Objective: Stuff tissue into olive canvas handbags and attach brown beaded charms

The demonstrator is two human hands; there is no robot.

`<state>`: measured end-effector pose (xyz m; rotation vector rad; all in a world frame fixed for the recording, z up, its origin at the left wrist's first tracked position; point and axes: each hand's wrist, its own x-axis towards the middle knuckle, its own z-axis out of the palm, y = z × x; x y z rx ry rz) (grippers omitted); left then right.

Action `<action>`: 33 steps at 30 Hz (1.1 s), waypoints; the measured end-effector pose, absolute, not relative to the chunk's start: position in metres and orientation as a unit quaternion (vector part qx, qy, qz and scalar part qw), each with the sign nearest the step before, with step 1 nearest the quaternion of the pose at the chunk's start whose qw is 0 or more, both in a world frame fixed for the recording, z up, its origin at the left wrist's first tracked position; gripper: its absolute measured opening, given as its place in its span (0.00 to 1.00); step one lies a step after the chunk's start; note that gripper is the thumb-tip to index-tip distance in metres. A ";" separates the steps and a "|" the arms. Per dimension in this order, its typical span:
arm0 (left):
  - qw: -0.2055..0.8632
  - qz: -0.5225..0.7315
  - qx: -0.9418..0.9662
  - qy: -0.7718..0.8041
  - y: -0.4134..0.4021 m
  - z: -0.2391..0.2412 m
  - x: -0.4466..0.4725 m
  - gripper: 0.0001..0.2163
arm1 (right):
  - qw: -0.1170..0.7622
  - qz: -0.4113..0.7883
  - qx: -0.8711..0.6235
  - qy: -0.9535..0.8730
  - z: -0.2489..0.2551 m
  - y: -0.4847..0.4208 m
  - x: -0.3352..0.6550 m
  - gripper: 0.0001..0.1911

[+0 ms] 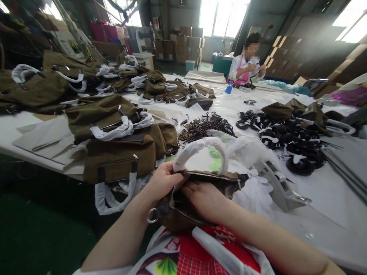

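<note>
1. The white surface [329,191] runs across the whole view, and a co-worker [246,65] sits at its far end.
2. Olive-brown finished bags [114,156] are piled along its left side, their handles wrapped in white.
3. A heap of black straps [295,143] lies to the right, well apart from the hands.
4. The open bag [223,186] sits at the near edge of the surface, against the person's lap, with its zip undone.
5. The left grip [162,181] is closed over the bag's rim, at the base of the handle.
6. The right grip [205,198] reaches into the opening. Its fingers are hidden, so I cannot tell how it is set.
7. The white-wrapped handle [200,147] arches upright above both hands.
8. A metal ring [151,215] hangs at the bag's left end.
</note>
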<state>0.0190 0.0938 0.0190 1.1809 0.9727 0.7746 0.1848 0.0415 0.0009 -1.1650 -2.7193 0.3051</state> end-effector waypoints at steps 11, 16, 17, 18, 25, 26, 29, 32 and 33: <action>0.660 0.364 0.490 0.438 0.103 0.016 0.023 0.10 | 0.096 0.100 -0.434 -0.890 -0.009 0.041 0.184 0.16; 0.428 0.379 0.678 0.461 0.106 0.022 0.015 0.04 | 0.132 0.105 -0.434 -0.885 -0.010 0.039 0.185 0.18; 0.367 0.378 0.713 0.463 0.107 0.024 0.013 0.06 | 0.134 0.102 -0.438 -0.883 -0.010 0.040 0.185 0.18; 0.326 0.372 0.737 0.462 0.109 0.026 0.011 0.07 | 0.133 0.097 -0.436 -0.885 -0.009 0.040 0.184 0.19; 0.359 0.370 0.724 0.458 0.114 0.023 0.008 0.05 | 0.129 0.071 -0.397 -0.906 -0.007 0.046 0.176 0.21; 0.378 0.370 0.714 0.459 0.115 0.022 0.007 0.04 | 0.126 0.068 -0.400 -0.905 -0.006 0.046 0.174 0.21; 0.443 0.369 0.675 0.461 0.116 0.019 0.006 0.04 | 0.120 0.056 -0.416 -0.900 -0.003 0.046 0.170 0.21; 0.495 0.370 0.640 0.456 0.116 0.016 0.005 0.08 | 0.114 0.053 -0.440 -0.889 -0.002 0.045 0.169 0.21; 0.506 0.369 0.634 0.453 0.115 0.016 0.005 0.08 | 0.111 0.054 -0.448 -0.886 -0.001 0.046 0.168 0.20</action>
